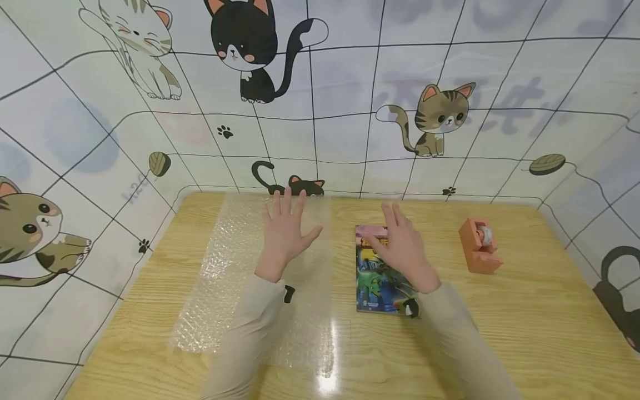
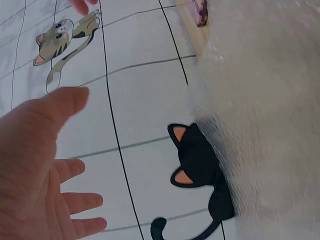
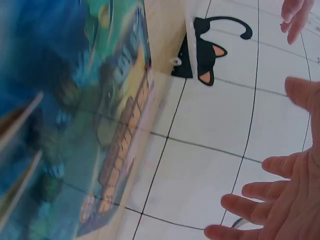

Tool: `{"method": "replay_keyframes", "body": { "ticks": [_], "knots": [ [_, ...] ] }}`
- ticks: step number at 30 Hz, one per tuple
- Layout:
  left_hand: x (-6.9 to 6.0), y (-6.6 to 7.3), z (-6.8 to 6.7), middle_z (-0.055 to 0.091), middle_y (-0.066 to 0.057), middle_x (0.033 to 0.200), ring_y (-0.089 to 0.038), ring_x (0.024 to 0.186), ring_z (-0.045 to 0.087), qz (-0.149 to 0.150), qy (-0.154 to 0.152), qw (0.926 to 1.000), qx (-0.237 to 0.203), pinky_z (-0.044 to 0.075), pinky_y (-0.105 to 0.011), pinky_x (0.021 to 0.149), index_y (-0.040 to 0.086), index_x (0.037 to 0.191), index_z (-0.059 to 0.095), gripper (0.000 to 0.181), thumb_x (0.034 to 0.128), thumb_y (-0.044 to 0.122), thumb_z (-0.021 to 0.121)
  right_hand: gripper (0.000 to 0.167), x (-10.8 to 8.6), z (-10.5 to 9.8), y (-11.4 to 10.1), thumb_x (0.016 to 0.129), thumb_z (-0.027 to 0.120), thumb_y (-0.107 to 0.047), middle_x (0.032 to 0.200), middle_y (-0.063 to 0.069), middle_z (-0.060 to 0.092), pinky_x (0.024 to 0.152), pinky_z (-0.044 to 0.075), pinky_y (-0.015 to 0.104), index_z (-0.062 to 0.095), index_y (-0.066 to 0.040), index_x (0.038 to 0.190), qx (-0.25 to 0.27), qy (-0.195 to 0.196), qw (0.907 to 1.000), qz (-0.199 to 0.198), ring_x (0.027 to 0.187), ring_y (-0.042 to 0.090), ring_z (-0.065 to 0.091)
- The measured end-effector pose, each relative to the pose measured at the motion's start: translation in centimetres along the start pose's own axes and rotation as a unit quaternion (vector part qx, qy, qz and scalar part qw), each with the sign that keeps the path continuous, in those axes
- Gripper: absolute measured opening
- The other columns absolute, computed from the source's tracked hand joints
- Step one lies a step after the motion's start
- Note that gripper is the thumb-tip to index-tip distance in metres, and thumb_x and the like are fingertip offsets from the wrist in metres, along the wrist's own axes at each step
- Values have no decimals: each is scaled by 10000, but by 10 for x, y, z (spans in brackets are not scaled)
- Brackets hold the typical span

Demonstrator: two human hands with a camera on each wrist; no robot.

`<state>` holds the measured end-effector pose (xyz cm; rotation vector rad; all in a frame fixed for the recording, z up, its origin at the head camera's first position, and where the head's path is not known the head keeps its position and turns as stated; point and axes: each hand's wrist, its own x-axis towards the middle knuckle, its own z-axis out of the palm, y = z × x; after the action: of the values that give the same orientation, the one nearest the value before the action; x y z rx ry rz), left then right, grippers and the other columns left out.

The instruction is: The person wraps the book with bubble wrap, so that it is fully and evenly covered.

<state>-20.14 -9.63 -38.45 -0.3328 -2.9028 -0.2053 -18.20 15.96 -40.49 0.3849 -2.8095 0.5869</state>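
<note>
From my remote station, the worktop carries everything. The bubble wrap spreads over its left side, long axis running near to far, near end slanting left; being so light, it could skid or ruck, I judge, if a palm dragged across it. The book lies flat just right of it, apart; a careless sweep might knock it askew. Its title end points to the far edge, long axis near to far. My left grip, spread wide over the wrap, and right grip, fingers extended over the book, hold nothing; contact I can't confirm. The tape dispenser stands farther right.
</note>
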Motion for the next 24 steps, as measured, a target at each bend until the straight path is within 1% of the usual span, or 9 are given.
{"method": "replay_keyframes", "body": {
  "ticks": [3, 6, 8, 10, 12, 15, 16, 20, 24],
  "knots": [
    [-5, -16, -1, 213, -208, 1515, -399, 1388, 156, 44, 111, 9997, -202, 163, -622, 1072, 111, 1474, 282, 753, 879, 469, 574, 736, -5, 5, -4, 891, 630, -351, 1413, 324, 327, 776, 468, 632, 310, 45, 1422, 371, -19, 9992, -115, 1149, 536, 440],
    [-11, -33, -2, 282, -228, 1477, -414, 1352, 236, 42, 197, 9991, -375, 190, -619, 1060, 64, 1429, 345, 686, 878, 379, 604, 709, -11, 11, -9, 894, 641, -320, 1382, 314, 377, 763, 489, 586, 329, 52, 1410, 705, -107, 9973, -152, 1106, 494, 489],
    [-15, -45, -3, 317, -231, 1455, -418, 1330, 274, -19, 190, 9986, -483, 205, -615, 1055, 41, 1405, 372, 658, 876, 349, 612, 670, -15, 15, -12, 893, 649, -278, 1351, 308, 420, 762, 500, 548, 356, 63, 1390, 963, -162, 9949, -251, 1079, 457, 522],
    [-18, -57, -5, 343, -243, 1435, -429, 1310, 301, -81, 152, 9980, -604, 225, -615, 1046, 19, 1388, 389, 641, 873, 322, 623, 635, -18, 19, -16, 894, 651, -243, 1319, 294, 463, 712, 511, 511, 376, 60, 1380, 1176, -269, 9922, -322, 977, 415, 577],
    [-21, -70, -6, 362, -252, 1421, -434, 1297, 318, -173, 86, 9977, -655, 256, -618, 1029, 4, 1377, 400, 629, 874, 307, 626, 606, -22, 22, -21, 891, 655, -208, 1283, 281, 503, 751, 507, 499, 395, 63, 1368, 1280, -379, 9902, -418, 999, 399, 583],
    [-25, -90, -6, 418, -277, 1367, -456, 1249, 373, -284, 87, 9973, -673, 346, -619, 964, -28, 1346, 426, 599, 871, 271, 634, 575, -29, 27, -29, 896, 648, -197, 1240, 259, 545, 739, 515, 464, 418, 64, 1355, 1410, -598, 9874, -399, 988, 364, 600],
    [-26, -97, -6, 433, -287, 1349, -462, 1232, 395, -313, 73, 9974, -648, 378, -616, 936, -42, 1337, 431, 590, 874, 264, 630, 563, -31, 29, -32, 900, 643, -198, 1222, 255, 558, 776, 515, 457, 426, 71, 1345, 1440, -657, 9866, -406, 1047, 364, 580],
    [-31, -123, -5, 471, -320, 1287, -482, 1136, 475, -504, -38, 9958, -769, 479, -583, 794, -83, 1307, 443, 552, 881, 225, 613, 500, -40, 36, -42, 903, 636, -186, 1125, 247, 609, 730, 533, 422, 476, 88, 1289, 1739, -879, 9801, -388, 975, 340, 616],
    [-34, -145, -6, 463, -325, 1294, -475, 1139, 475, -887, -306, 9889, -1153, 486, -566, 790, -94, 1314, 429, 527, 901, 203, 569, 407, -47, 45, -49, 890, 646, -148, 1012, 204, 643, 728, 537, 408, 543, 79, 1212, 2019, -966, 9738, -407, 912, 316, 630]
  ]
}}
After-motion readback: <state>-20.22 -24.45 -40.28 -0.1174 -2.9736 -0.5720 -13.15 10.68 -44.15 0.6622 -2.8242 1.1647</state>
